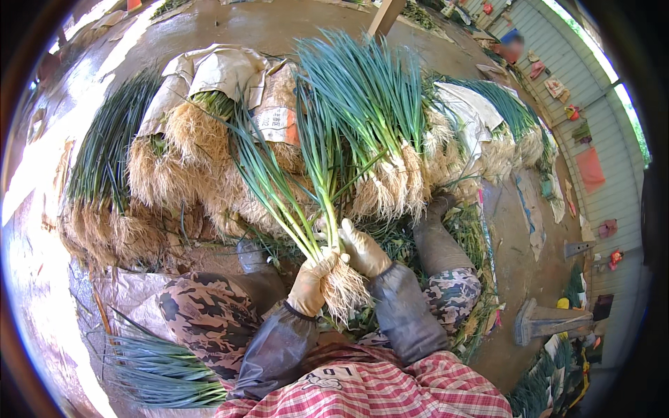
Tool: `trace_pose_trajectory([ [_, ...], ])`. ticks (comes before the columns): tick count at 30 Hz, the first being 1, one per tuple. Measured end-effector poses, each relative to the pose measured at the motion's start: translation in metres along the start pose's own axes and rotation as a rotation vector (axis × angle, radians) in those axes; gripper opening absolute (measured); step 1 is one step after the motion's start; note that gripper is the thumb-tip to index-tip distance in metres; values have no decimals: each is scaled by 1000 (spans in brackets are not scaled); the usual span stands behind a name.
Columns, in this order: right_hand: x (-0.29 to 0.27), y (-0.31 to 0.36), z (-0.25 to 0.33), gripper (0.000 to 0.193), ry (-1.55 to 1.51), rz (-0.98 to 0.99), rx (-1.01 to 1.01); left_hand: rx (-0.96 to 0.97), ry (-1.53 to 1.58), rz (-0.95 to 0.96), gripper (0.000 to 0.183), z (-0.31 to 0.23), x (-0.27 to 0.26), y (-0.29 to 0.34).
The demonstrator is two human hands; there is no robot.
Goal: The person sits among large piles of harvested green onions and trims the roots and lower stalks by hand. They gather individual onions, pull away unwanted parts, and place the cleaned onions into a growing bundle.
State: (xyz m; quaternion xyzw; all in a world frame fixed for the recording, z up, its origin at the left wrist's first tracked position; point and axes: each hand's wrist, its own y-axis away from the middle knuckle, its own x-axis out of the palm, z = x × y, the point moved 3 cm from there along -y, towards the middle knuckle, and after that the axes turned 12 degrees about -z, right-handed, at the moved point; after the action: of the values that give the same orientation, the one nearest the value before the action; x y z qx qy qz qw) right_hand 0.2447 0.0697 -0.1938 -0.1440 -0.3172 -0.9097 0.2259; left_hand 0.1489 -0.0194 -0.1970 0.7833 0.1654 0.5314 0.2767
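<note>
My left hand [311,284], in a pale, dirt-stained glove, is closed round the lower white stalks of a small bunch of green onions [300,233]. Its tangled, straw-coloured roots [345,289] hang out below the hand, and the long leaves fan away in two clumps. My right hand [368,252], gloved alike, grips the same bunch from the right, just above the roots; some of its fingers are hidden by the stalks. Directly beyond lies a thick pile of green onions [380,118], roots toward me.
More root-bearing bundles, partly under woven sacks [226,70], line up across the far side. Loose green onions [164,366] lie at my lower left. Leaf scraps [470,230] litter the ground round my boots. A grey block-like object [554,322] stands right, near a corrugated wall [613,167].
</note>
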Motion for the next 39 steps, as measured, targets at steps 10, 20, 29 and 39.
trace_pose_trajectory([
  [10, 4, -2, 3, 33, 548, -251, -293, 315, -244, -138, 28, 9, -5, -1],
  [20, -66, 71, 52, 37, 302, -1082, -824, -49, 118, -89, 27, 5, -11, 1],
  [29, 0, 21, 2, 41, 96, 66, -10, -363, 136, 224, 31, 29, -10, 11],
  [39, 17, 60, 38, 30, 399, -339, -662, -334, 247, 121, 25, 14, -8, 4],
])
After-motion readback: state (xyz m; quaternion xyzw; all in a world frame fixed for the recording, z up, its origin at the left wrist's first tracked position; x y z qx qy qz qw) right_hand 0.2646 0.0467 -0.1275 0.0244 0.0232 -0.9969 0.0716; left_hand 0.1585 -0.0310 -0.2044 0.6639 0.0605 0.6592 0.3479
